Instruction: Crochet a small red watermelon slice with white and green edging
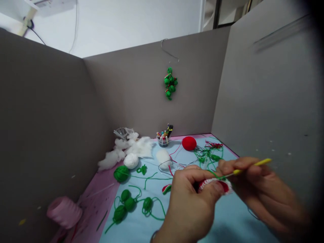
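My left hand (pixel 188 199) pinches a small crocheted piece (pixel 215 185) of red and white stitches, with its fingers covering part of it. My right hand (pixel 263 192) is shut on a yellow crochet hook (pixel 250 167), just beside the piece. A strand of green yarn (pixel 214 173) runs from the piece up across my right fingers. Several green yarn balls (pixel 129 204) lie on the blue mat (pixel 136 229) to the left of my hands, and a tangle of green and red yarn (pixel 209 152) lies beyond them.
A red crocheted ball (pixel 189 143), white yarn ball (pixel 131 161), white stuffing (pixel 138 146) and a jar of small tools (pixel 163 139) stand at the back. A pink yarn roll (pixel 64 212) lies on the left. Grey walls (pixel 131 91) enclose the surface, with a green crocheted bunch (pixel 170 83) hanging.
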`<state>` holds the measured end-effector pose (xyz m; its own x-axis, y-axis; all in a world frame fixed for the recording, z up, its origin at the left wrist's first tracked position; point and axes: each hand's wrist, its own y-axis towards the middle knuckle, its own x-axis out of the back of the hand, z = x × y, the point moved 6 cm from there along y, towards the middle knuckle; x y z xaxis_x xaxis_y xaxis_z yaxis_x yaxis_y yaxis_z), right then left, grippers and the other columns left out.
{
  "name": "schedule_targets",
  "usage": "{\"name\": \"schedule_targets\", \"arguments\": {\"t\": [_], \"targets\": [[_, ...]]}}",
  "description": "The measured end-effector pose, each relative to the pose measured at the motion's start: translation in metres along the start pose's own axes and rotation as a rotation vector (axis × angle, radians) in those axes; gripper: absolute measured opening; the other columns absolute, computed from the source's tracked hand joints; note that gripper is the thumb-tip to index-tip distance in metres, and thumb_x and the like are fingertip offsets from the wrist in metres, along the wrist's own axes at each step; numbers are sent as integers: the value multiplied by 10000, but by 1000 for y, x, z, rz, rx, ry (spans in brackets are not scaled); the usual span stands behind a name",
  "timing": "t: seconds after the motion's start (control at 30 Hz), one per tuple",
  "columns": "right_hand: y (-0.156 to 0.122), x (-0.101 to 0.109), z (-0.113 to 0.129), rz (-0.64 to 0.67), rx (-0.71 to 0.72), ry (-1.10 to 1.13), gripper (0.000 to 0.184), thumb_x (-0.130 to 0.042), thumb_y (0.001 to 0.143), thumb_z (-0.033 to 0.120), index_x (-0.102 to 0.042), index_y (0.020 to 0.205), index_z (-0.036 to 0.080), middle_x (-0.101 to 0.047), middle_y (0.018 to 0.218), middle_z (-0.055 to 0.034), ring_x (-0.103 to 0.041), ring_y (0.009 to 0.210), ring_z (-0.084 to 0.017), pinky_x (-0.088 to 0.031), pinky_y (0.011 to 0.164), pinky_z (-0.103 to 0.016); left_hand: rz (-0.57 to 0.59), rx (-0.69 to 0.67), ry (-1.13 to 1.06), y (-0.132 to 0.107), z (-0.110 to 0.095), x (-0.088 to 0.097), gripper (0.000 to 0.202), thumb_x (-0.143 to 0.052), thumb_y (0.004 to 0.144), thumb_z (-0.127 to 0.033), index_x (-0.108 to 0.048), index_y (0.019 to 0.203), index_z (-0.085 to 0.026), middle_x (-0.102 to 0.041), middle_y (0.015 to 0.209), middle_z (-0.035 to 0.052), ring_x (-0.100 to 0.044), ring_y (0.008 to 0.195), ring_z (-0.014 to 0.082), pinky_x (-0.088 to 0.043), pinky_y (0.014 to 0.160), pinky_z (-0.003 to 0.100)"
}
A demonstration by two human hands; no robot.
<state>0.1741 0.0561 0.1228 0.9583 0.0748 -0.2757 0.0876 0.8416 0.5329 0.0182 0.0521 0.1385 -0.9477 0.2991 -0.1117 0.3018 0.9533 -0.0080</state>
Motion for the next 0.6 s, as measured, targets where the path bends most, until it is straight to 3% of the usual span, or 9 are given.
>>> {"name": "schedule_targets", "arguments": {"t": [0.13, 0.2, 0.27, 0.33, 0.43, 0.53, 0.6], "targets": [[-10, -10, 7, -2, 221, -102, 138, -742, 839, 429, -810, 929, 350, -820, 909, -24, -751, 880, -198, -635, 752, -288, 53, 50, -106, 2, 5, -6, 156, -725, 708, -124, -651, 576, -164, -528, 653, -14, -446, 652, 128, -344, 641, 305], [-12, -12, 11, 6, 297, -151, 141, -733, 858, 388, -810, 959, 327, -816, 897, -35, -736, 869, -201, -633, 752, -304, 60, 51, -89, 3, 4, -8, 155, -745, 707, -142, -668, 574, -166, -557, 676, 0, -483, 687, 139, -375, 674, 309], [-11, -11, 11, -19, 297, -146, 144, -729, 861, 392, -810, 947, 310, -807, 850, -35, -722, 820, -188, -627, 720, -290, 3, 7, 8, 3, 1, -5, 128, -763, 703, -159, -707, 588, -168, -624, 811, 48, -554, 814, 179, -417, 734, 324], [-8, -9, 10, -52, 276, -124, 142, -729, 860, 402, -809, 920, 302, -800, 807, -33, -715, 803, -174, -616, 698, -262, -105, -46, 82, 3, -3, 0, 10, -774, 689, -169, -765, 692, -168, -648, 1066, 102, -582, 986, 233, -458, 783, 340], [-6, -10, 9, -40, 273, -112, 131, -720, 872, 388, -805, 918, 300, -791, 778, -33, -712, 794, -172, -591, 611, -234, -200, -44, -59, 3, -1, 5, 461, -795, 626, -151, -767, 1086, -170, -590, 1287, 138, -623, 976, 242, -521, 743, 344], [-7, -10, 9, 1, 328, -156, 134, -706, 885, 370, -798, 965, 315, -791, 803, -34, -705, 775, -192, -585, 606, -289, -143, 34, -322, 5, 5, 0, 930, -820, 564, -112, -531, 1445, -174, -688, 1047, 100, -638, 722, 158, -537, 657, 305], [-9, -10, 10, 44, 395, -226, 152, -679, 907, 349, -788, 1008, 316, -795, 840, -42, -703, 793, -217, -591, 669, -359, -87, 62, -413, 5, 5, -4, 1109, -843, 537, -91, -376, 1541, -160, -696, 810, 24, -608, 626, 123, -526, 636, 271]]}}
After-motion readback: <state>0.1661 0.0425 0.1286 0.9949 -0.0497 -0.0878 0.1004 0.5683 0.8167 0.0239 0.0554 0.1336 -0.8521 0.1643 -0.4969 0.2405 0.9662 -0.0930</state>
